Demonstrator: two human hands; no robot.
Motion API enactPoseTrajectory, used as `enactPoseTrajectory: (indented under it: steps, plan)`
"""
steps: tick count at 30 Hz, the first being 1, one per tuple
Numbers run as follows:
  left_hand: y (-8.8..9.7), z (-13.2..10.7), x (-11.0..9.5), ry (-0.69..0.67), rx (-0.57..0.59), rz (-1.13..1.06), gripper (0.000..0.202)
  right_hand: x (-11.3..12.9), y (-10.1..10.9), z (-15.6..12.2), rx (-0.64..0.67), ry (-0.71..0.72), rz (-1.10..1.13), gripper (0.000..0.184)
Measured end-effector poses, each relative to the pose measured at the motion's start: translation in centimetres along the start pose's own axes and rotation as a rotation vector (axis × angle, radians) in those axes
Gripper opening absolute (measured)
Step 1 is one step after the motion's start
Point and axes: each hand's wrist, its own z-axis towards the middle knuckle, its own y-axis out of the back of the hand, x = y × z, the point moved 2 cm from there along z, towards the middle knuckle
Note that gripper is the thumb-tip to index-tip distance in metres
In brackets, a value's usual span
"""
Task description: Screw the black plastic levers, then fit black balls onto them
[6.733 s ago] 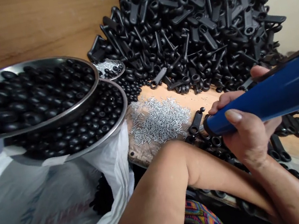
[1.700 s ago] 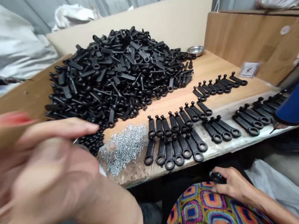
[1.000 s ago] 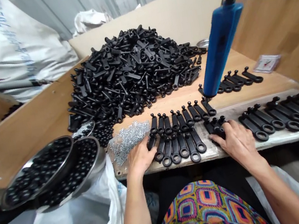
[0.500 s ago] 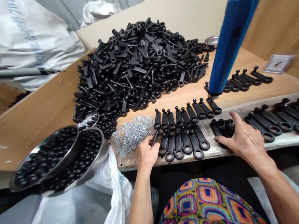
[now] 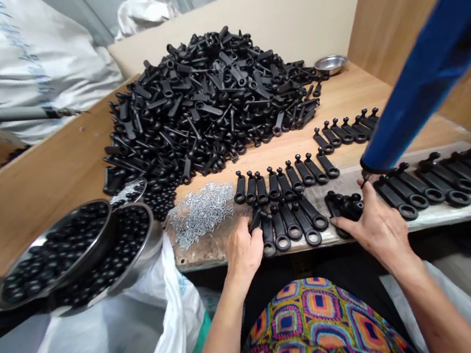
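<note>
Black plastic levers [image 5: 280, 229], each with a ring at one end and a small ball knob at the other, lie in rows on the wooden bench [image 5: 352, 93]. In the near row, before the person, rings point toward the body and long axes run away across the bench, the rightmost ones leaning left at their far ends. The left hand [image 5: 244, 248] is at the row's left end, thumb and forefinger about a tilted lever; whether they pinch it, I cannot tell. The right hand [image 5: 377, 218] has thumb and forefinger spread apart around a bunched cluster of black levers [image 5: 343, 203]; its other fingers are hidden, so a firm hold cannot be confirmed. Knobs and rings in that cluster overlap, making its direction hard to read. A blue cylindrical tool [image 5: 420, 67], slanting down behind the right forefinger, is cut off at upper right and covers part of the back row.
</note>
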Motion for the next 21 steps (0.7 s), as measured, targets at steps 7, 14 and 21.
enactPoseTrajectory:
  steps: [7, 14, 21]
  plan:
    - [-0.3, -0.1, -1.3, -0.045, 0.078, -0.031, 0.019, 1.0, -0.8, -1.5, -0.152, 0.081, -0.089, 0.072]
    - [-0.6, -0.9, -3.6, -0.105, 0.154, -0.141, 0.029, 1.5, -1.3, -2.0, -0.190, 0.152, -0.143, 0.057]
    - [-2.3, -1.5, -4.1, -0.060, 0.241, -0.519, 0.032, 1.0, -1.4, -2.6, -0.208, 0.142, -0.029, 0.056]
